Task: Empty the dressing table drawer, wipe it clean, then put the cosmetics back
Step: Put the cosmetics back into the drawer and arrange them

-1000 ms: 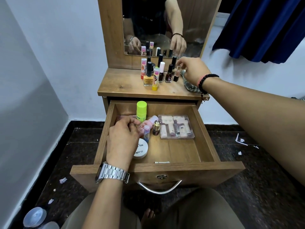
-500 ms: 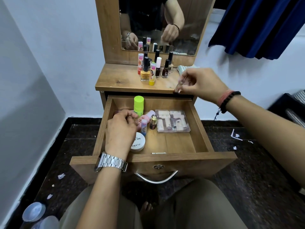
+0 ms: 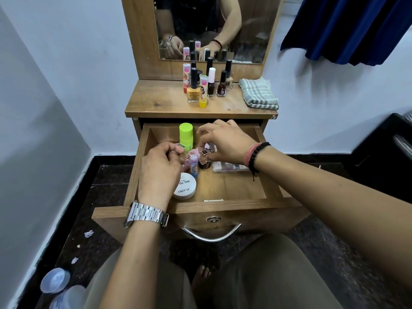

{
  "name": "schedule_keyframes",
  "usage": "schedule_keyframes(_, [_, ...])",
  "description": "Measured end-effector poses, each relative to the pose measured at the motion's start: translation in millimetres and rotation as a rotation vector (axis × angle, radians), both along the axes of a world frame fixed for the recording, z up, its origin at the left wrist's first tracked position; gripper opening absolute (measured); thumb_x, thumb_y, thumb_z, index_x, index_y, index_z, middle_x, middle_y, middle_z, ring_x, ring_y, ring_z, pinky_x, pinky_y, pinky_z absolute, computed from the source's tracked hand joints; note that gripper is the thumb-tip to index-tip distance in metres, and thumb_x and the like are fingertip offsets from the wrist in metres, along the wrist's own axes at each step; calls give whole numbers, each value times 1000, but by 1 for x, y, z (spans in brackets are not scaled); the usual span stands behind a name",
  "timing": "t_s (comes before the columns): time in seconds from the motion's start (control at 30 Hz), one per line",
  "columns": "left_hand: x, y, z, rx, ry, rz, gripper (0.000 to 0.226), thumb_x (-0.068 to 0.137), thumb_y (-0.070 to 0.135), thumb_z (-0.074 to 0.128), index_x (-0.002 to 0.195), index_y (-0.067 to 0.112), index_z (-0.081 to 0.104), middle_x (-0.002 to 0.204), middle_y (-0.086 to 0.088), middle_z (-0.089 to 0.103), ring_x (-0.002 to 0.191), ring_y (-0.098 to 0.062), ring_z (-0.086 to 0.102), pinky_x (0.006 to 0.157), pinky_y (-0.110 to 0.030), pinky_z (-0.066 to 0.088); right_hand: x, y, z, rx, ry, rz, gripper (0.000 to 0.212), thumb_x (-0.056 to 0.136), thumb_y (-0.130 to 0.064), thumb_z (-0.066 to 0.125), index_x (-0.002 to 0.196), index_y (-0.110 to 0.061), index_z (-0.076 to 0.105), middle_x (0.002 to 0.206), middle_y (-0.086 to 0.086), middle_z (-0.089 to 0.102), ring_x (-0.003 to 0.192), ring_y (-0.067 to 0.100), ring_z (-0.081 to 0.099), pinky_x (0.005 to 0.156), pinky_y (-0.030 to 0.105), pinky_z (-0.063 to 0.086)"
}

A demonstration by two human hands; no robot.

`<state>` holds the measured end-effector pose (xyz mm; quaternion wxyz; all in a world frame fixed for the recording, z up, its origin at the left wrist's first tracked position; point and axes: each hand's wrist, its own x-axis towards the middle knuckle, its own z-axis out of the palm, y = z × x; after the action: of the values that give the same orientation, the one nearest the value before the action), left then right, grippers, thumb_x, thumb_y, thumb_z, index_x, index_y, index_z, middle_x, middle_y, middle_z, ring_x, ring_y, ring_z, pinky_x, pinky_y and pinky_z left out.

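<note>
The wooden drawer (image 3: 200,206) is pulled open. Inside it stand a lime-green stick (image 3: 185,137), a small blue-and-pink balm (image 3: 194,165), a white round nail-polish-remover jar (image 3: 186,189) and a clear case (image 3: 227,167). My right hand (image 3: 227,143) pinches a small bottle (image 3: 206,152) just above a dark little bottle (image 3: 204,164) in the drawer's middle. At the drawer's left, my left hand (image 3: 158,170) has its fingers curled beside a pink tube (image 3: 186,162); its grip is hidden. Several nail polish bottles (image 3: 221,85) stand on the tabletop (image 3: 160,101).
A folded checked cloth (image 3: 258,93) lies on the tabletop's right side, under the mirror (image 3: 245,30). My knees are beneath the drawer handle (image 3: 211,236). Plastic containers (image 3: 54,281) and paper scraps lie on the dark floor at the left. A blue curtain (image 3: 356,30) hangs at the right.
My right hand took a small bottle from the row on the tabletop and brought it down into the drawer. My left hand stayed in place.
</note>
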<state>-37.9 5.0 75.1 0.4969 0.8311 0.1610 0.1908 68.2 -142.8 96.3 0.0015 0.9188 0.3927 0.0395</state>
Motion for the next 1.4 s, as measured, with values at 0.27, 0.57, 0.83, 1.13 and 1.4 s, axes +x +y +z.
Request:
schedule_keyframes(0.27, [2, 2, -3, -1, -6, -22, 26, 93, 8, 46, 85, 21, 67, 80, 2, 71, 64, -9, 63, 63, -25, 51, 2, 9, -11, -15, 24, -7, 25, 79, -37, 68, 103, -32, 66, 128, -10, 50, 116, 17, 43, 91, 37, 28])
schedule_keyframes(0.57, [0, 1, 0, 14, 10, -30, 25, 93, 10, 47, 83, 24, 66, 79, 5, 70, 67, -10, 66, 60, -24, 49, 2, 10, -10, -8, 40, -10, 28, 79, -34, 68, 107, -33, 65, 130, -10, 50, 118, 15, 43, 89, 35, 27])
schedule_keyframes(0.83, [-3, 1, 3, 74, 30, -47, 23, 94, 12, 47, 89, 21, 67, 88, 5, 71, 73, -10, 66, 59, -19, 44, 10, -21, 27, 328, 28, 39, 18, 84, -30, 64, 102, -28, 64, 109, -11, 61, 104, 10, 53, 93, 35, 45])
schedule_keyframes(1.13, [-2, 4, 2, 91, 34, -45, 23, 93, 12, 48, 88, 21, 67, 93, 7, 72, 74, -8, 67, 67, -31, 56, 93, -25, 77, 507, -142, -288, 42, 86, -4, 53, 124, -20, 60, 119, 0, 63, 102, 13, 58, 93, 29, 49])
schedule_keyframes(1.4, [1, 3, -2, 23, 48, -43, 28, 92, 8, 46, 79, 24, 63, 74, 6, 70, 51, 7, 58, 50, -14, 40, 119, -14, 63, 398, -123, -337, 43, 87, -1, 52, 124, -23, 58, 121, 5, 64, 109, 23, 60, 92, 33, 50])
